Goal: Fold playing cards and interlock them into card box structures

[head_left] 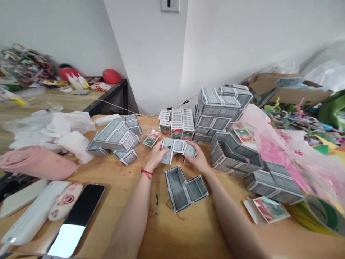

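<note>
Both hands meet over the middle of the wooden table (188, 230). My left hand (157, 154) and my right hand (198, 158) together grip a flat grey patterned cardboard box blank (176, 148), fingers closed on its ends. A red thread circles my left wrist. Just below the hands lies an open grey patterned box (184, 187). Behind the hands stands a block of small card packs (176, 124) with red and green fronts.
Grey patterned boxes are stacked at the back right (221, 108), piled at the left (115, 138) and lying open at the right (234, 154). A phone (77, 219), white cases and plastic bags lie at the left. Pink plastic (280, 147) and coloured clutter fill the right.
</note>
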### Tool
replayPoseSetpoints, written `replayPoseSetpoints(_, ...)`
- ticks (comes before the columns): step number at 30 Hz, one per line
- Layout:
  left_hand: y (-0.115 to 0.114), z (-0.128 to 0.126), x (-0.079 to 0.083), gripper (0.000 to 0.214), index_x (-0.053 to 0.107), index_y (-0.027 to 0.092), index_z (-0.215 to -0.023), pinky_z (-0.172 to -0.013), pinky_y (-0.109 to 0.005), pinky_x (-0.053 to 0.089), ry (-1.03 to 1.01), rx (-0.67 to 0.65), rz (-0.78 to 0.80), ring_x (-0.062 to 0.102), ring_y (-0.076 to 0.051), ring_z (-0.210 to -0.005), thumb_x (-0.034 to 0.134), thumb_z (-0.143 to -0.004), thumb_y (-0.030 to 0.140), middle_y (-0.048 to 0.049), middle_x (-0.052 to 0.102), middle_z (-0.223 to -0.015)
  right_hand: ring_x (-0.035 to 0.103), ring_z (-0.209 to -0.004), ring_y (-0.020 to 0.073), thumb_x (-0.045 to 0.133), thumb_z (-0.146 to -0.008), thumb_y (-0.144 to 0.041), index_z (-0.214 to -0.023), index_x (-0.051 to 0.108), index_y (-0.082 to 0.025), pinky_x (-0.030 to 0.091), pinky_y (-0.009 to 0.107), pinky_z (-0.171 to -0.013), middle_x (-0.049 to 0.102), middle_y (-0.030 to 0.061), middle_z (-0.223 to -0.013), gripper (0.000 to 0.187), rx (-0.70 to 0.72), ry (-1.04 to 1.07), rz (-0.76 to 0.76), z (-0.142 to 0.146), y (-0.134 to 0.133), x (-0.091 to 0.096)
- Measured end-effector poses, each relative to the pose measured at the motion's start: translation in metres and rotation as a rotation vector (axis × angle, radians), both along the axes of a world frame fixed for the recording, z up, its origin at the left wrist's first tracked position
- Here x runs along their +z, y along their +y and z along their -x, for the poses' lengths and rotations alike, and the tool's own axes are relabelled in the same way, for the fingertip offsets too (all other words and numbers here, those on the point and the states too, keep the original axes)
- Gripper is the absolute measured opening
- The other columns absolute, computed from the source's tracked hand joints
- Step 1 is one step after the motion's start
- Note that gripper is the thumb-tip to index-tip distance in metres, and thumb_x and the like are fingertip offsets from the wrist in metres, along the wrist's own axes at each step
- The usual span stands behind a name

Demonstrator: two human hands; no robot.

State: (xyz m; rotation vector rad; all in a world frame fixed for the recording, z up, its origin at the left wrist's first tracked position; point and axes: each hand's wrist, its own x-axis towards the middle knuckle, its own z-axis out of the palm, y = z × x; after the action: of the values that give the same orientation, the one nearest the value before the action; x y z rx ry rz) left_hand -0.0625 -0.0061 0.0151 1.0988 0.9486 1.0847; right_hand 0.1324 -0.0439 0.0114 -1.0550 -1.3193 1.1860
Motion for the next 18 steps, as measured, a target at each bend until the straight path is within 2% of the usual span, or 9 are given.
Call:
replayPoseSetpoints(6, -0.0003, -0.0011, 0.0007, 0.045, 0.053, 0.018, -0.11, -0.06, -0.033, 0.053, -0.012, 0.005, 0.021, 0.065, -0.02, -0.067, 0.064, -0.067, 0.023, -0.0066, 0.066, -0.094, 0.059, -0.061, 0.0133, 0.071, -0.059, -0.03, -0.117, 0.047, -0.025, 0.054, 0.031, -0.058, 0.058, 0.0049, -0.101, 0.062, -0.025, -0.012, -0.03, 0.0001, 0.0009, -0.0019)
replayPoseSetpoints(18, 0.0011, 0.0, -0.0025, 0.046, 0.051, 0.018, -0.112, -0.058, -0.031, 0.053, -0.009, -0.025, 0.001, 0.065, -0.018, -0.063, 0.063, -0.069, 0.025, -0.0073, 0.066, -0.094, 0.055, -0.071, 0.0138, 0.07, -0.06, -0.026, -0.115, 0.048, -0.024, 0.052, 0.029, -0.062, 0.051, 0.0056, -0.11, 0.059, -0.048, -0.055, -0.054, 0.0003, 0.0008, -0.0008)
